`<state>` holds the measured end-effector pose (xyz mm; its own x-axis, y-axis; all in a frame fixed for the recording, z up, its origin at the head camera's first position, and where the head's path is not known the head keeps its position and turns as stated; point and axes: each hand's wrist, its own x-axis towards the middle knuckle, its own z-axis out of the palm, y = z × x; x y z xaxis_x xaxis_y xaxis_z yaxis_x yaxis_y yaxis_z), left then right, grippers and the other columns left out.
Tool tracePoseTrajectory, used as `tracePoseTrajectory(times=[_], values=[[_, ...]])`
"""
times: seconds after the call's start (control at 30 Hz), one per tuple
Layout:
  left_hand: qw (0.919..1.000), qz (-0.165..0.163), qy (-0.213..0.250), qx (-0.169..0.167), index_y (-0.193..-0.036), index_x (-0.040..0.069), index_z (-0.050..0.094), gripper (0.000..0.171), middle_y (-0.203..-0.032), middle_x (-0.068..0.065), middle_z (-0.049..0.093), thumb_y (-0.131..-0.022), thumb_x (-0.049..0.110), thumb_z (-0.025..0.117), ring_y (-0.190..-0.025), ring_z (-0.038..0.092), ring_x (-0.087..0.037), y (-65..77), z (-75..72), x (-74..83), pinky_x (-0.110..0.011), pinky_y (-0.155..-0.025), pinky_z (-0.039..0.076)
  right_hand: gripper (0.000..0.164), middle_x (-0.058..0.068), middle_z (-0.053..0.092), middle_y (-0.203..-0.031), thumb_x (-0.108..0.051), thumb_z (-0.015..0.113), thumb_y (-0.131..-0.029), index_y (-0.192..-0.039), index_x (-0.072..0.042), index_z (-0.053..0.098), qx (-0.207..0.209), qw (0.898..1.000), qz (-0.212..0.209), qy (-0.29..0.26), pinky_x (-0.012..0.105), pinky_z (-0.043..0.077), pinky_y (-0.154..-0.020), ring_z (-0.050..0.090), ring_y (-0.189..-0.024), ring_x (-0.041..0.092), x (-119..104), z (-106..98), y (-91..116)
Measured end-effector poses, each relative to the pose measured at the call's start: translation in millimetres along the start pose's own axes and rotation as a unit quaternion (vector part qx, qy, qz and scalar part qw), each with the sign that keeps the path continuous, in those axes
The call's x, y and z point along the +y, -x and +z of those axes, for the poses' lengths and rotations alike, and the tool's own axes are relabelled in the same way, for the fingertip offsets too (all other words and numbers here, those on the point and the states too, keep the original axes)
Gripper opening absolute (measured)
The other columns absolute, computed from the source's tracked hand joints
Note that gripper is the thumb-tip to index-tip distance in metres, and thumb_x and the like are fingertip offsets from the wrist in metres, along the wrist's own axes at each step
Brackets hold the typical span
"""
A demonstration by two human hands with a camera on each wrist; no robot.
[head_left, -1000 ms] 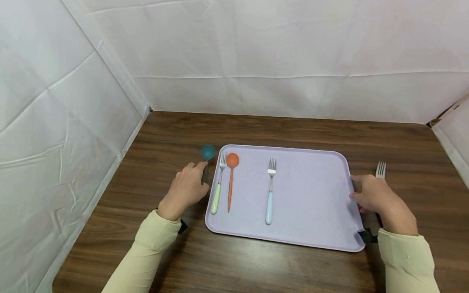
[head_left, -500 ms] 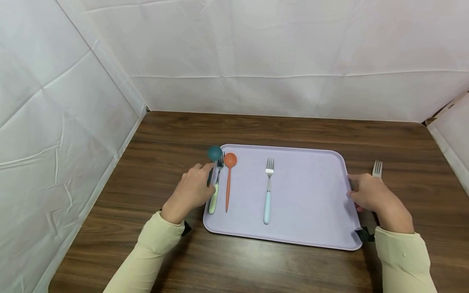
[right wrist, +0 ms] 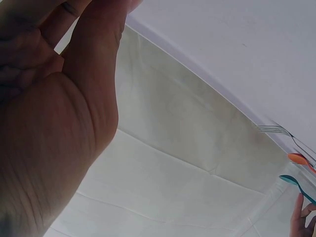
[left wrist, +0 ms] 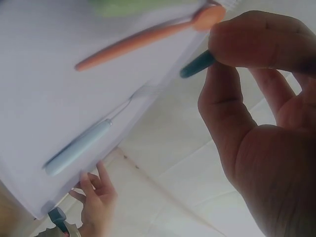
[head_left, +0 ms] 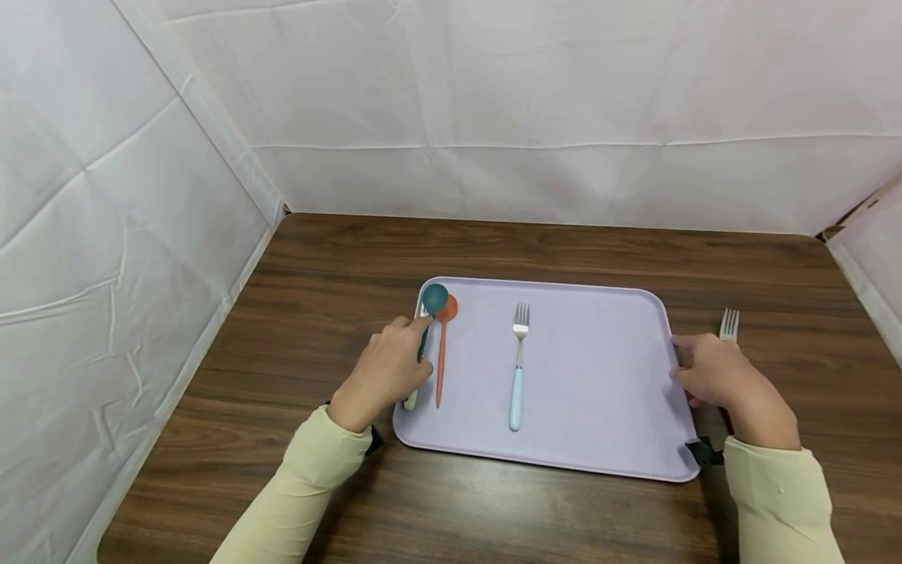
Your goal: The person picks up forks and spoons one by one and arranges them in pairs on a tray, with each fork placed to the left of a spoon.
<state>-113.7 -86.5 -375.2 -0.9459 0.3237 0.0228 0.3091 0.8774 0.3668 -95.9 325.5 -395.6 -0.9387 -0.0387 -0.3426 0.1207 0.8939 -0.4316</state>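
Note:
My left hand [head_left: 387, 364] pinches a teal spoon [head_left: 434, 298] between thumb and fingers, over the left side of a pale lilac tray [head_left: 592, 376]. In the left wrist view the tip of its handle [left wrist: 197, 64] sticks out past the fingers. Beneath it lies a fork with a light green handle [head_left: 411, 401], mostly covered by the spoon and hand. Just right of that, an orange spoon [head_left: 441, 364] lies on the tray. A fork with a pale blue handle [head_left: 517, 399] rests nearer the middle. My right hand [head_left: 726, 380] holds the tray's right rim with thumb and fingers.
Another fork [head_left: 730, 325] lies on the table right of the tray, partly hidden under my right hand. Dark wood tabletop [head_left: 338, 251] surrounds the tray. White cloth walls [head_left: 550, 110] stand behind the table and at both sides.
My left hand has carried the teal spoon rightward, from the table beside the tray to over the green-handled fork. My right hand stays at the tray's right rim.

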Motion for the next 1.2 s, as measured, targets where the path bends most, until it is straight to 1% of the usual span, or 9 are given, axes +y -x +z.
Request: tracePoseTrajectory(times=[0.17,0.33,0.4,0.5,0.57,0.8,0.93,1.07,1.2], values=[[0.9999,0.015,-0.006,0.005,-0.122,0.006,0.058,0.050,-0.086,-0.010,0.055,-0.072,0.004,0.064,-0.066,0.052,-0.022,-1.6,1.5,5.7,-0.036,-0.052,0.046,0.058,0.004,0.053,-0.054,-0.005,0.059,-0.083,-0.130,0.019,0.034,0.001,1.000,-0.004,0.005,0.031,0.044,-0.050,0.057,-0.044,0.015,2,-1,1],[0.9997,0.022,-0.003,0.009,-0.122,0.007,0.058,0.050,-0.094,-0.013,0.059,-0.073,0.007,0.065,-0.063,0.055,-0.025,-2.6,2.0,11.4,-0.038,-0.050,0.046,0.058,0.004,0.054,-0.054,-0.005,0.058,-0.083,-0.130,0.018,0.034,0.000,1.000,-0.001,0.005,0.031,0.044,-0.050,0.057,-0.045,0.015,3,-1,1],[0.9998,0.019,-0.002,0.003,-0.126,0.007,0.056,0.053,-0.100,-0.013,0.059,-0.073,0.008,0.065,-0.065,0.056,-0.026,-3.3,2.4,13.6,-0.038,-0.051,0.047,0.058,0.004,0.054,-0.055,-0.004,0.058,-0.083,-0.131,0.018,0.034,0.000,1.000,0.000,0.004,0.031,0.044,-0.050,0.057,-0.045,0.015,2,-1,1],[0.9998,0.020,-0.009,-0.005,-0.127,0.008,0.055,0.056,-0.100,-0.012,0.059,-0.072,0.009,0.064,-0.070,0.058,-0.027,-4.6,3.2,16.5,-0.039,-0.054,0.048,0.058,0.003,0.055,-0.056,-0.004,0.059,-0.083,-0.130,0.018,0.034,0.002,1.000,-0.003,0.004,0.031,0.044,-0.050,0.057,-0.045,0.015,2,-1,1],[0.9996,0.022,-0.013,-0.008,-0.127,0.008,0.056,0.056,-0.097,-0.012,0.058,-0.071,0.009,0.063,-0.070,0.058,-0.027,-5.4,4.0,18.1,-0.038,-0.054,0.048,0.058,0.003,0.056,-0.056,-0.004,0.059,-0.083,-0.130,0.018,0.034,0.003,1.000,-0.005,0.005,0.031,0.044,-0.050,0.057,-0.045,0.015,3,0,1],[0.9995,0.028,-0.015,-0.006,-0.121,0.009,0.058,0.052,-0.087,-0.010,0.055,-0.070,0.007,0.061,-0.061,0.051,-0.023,-7.2,5.2,22.6,-0.035,-0.047,0.043,0.058,0.004,0.055,-0.056,-0.004,0.059,-0.083,-0.130,0.018,0.034,0.003,1.000,-0.006,0.003,0.031,0.045,-0.049,0.057,-0.045,0.014,3,0,0],[0.9991,0.039,-0.018,-0.001,-0.115,0.007,0.060,0.046,-0.086,-0.009,0.055,-0.069,0.006,0.062,-0.064,0.052,-0.023,-7.7,6.7,25.4,-0.036,-0.049,0.043,0.058,0.004,0.055,-0.057,-0.004,0.059,-0.083,-0.130,0.019,0.033,0.001,1.000,-0.005,0.000,0.031,0.045,-0.049,0.057,-0.045,0.015,2,0,0],[0.9986,0.050,-0.019,0.003,-0.117,0.005,0.060,0.048,-0.099,-0.012,0.059,-0.069,0.005,0.062,-0.075,0.057,-0.025,-8.1,8.7,29.2,-0.038,-0.057,0.048,0.058,0.004,0.055,-0.057,-0.003,0.059,-0.083,-0.130,0.019,0.033,0.000,1.000,-0.004,-0.002,0.031,0.046,-0.050,0.058,-0.045,0.015,2,0,0],[0.9984,0.054,-0.015,0.000,-0.122,0.003,0.058,0.052,-0.110,-0.015,0.059,-0.069,0.005,0.061,-0.082,0.059,-0.027,-8.6,10.9,33.8,-0.040,-0.065,0.049,0.058,0.004,0.054,-0.055,-0.004,0.059,-0.082,-0.129,0.020,0.034,0.004,1.000,-0.010,0.001,0.031,0.047,-0.051,0.058,-0.045,0.015,2,0,0]])
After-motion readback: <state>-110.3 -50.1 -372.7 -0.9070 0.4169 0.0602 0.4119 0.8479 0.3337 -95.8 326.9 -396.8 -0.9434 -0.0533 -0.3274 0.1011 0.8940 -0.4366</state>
